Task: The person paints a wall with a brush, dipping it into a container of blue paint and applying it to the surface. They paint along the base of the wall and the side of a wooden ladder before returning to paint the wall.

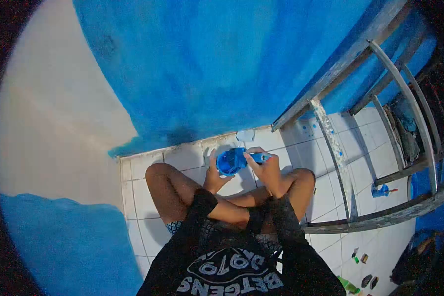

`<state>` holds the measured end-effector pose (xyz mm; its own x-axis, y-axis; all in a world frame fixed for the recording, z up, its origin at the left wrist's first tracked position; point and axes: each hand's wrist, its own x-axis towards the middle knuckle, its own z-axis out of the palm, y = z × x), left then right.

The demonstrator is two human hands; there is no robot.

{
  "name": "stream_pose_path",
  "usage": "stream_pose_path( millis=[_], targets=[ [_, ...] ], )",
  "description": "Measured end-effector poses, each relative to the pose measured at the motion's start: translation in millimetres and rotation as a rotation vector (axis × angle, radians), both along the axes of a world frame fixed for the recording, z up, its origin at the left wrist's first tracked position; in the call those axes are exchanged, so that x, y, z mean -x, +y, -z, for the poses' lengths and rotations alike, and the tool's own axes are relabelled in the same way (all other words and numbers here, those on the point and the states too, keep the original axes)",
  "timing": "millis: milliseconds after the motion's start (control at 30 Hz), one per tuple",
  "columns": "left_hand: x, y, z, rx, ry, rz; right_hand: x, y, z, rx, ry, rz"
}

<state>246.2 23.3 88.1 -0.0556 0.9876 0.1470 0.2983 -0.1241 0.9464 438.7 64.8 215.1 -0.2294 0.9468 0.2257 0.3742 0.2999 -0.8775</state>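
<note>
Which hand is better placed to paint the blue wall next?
Probably right. The right hand grips the blue-handled tool, while the left hand is busy supporting the small blue paint-smeared container.

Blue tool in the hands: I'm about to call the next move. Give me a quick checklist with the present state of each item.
1. Grip on the blue paint-coated tool: left hand beneath it, right hand on its handle end. Ok.
2. What kind of tool it is: cannot tell, paint covers it.
3. Wall coverage: not ok, a cream patch is unpainted.
4. Tiled floor clean: not ok, blue spots near the wooden frame.
5. Small blue item lies apart from the hands, under the frame: ok.
</note>
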Motion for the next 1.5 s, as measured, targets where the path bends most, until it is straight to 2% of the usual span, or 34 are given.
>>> stream_pose_path(
  millis=[33, 67, 100, 133, 167, 200, 267, 467, 633, 700, 733, 800, 833, 933, 1000, 1033, 1133, 1200, 1267, 1367, 1467, 1500],
  targets=[
    [1.0, 1.1, 7.0, 0.009, -0.003, -0.004, 5.3, 2.9, 6.7, -0.048, -0.054, -0.022],
    [2.0, 3.0, 14.8, -0.049, 0.11, -0.033, 9.9, 7.0, 13.0, -0.039, -0.056, -0.025],
    [3.8, 4.4, 21.6, -0.109, 0.224, -0.062, 14.5, 12.5, 19.7, -0.102, -0.193, -0.081],
    [4.6, 3.4, 18.2, -0.099, 0.225, -0.066, 18.6, 17.0, 26.7, -0.164, -0.328, -0.141],
    [5.2, 2.8, 15.1, -0.085, 0.153, -0.027, 22.7, 21.7, 33.7, -0.087, -0.485, -0.199],
    [5.4, 2.6, 10.6, -0.074, 0.081, 0.012, 27.8, 25.7, 39.2, -0.081, -0.485, -0.206],
    [4.8, 0.3, 1.0, -0.058, 0.109, -0.018, 36.7, 28.6, 49.7, -0.206, -0.499, -0.26],
    [9.2, 1.8, 9.4, 0.046, -0.033, 0.021, 47.2, 32.7, 71.7, -0.134, -0.529, -0.263],
    [11.7, 1.5, 11.2, 0.028, 0.067, 0.018, 42.2, 31.6, 71.2, -0.082, -0.609, -0.223],
    [11.2, 1.8, 11.3, 0.035, 0.035, 0.044, 34.4, 29.9, 74.9, -0.144, -0.43, -0.171],
    [12.4, 2.7, 16.1, 0.034, 0.037, 0.044, 32.7, 27.9, 63.1, -0.145, -0.428, -0.17],
    [11.4, 3.0, 19.9, 0.077, -0.011, 0.048, 25.2, 21.7, 41.7, -0.015, -0.242, -0.106],
    [11.0, 3.4, 18.6, 0.075, -0.014, 0.049, 23.0, 20.6, 40.9, -0.043, -0.169, -0.049],
    [9.0, 1.8, 19.8, 0.085, -0.013, 0.058, 11.6, 24.5, 42.7, 0.027, -0.087, -0.042],
    [7.9, 2.6, 22.0, 0.125, -0.089, 0.058, 7.1, 28.3, 55.9, 0.03, -0.137, -0.014],
    [8.3, 2.2, 20.5, 0.041, 0.0, 0.036, 6.9, 30.3, 63.2, 0.004, -0.106, -0.053],
    [11.5, 4.6, 24.9, 0.108, 0.103, 0.059, 11.3, 27.7, 71.0, -0.017, -0.107, -0.101],
    [10.9, 3.1, 24.3, 0.131, 0.068, 0.034, 15.7, 24.3, 78.6, -0.012, -0.141, -0.106],
    [10.1, 2.4, 17.6, 0.153, 0.032, 0.009, 18.8, 23.8, 92.6, 0.117, -0.017, -0.081],
    [10.7, 3.2, 23.8, 0.119, -0.072, 0.022, 15.2, 22.4, 92.3, 0.029, 0.011, -0.1],
    [13.5, 7.9, 40.7, 0.025, 0.069, 0.015, 14.6, 16.0, 76.7, 0.151, 0.072, -0.075],
    [13.7, 7.8, 38.0, 0.056, 0.07, 0.028, 17.4, 16.3, 80.1, 0.067, 0.173, -0.098]
  ],
)
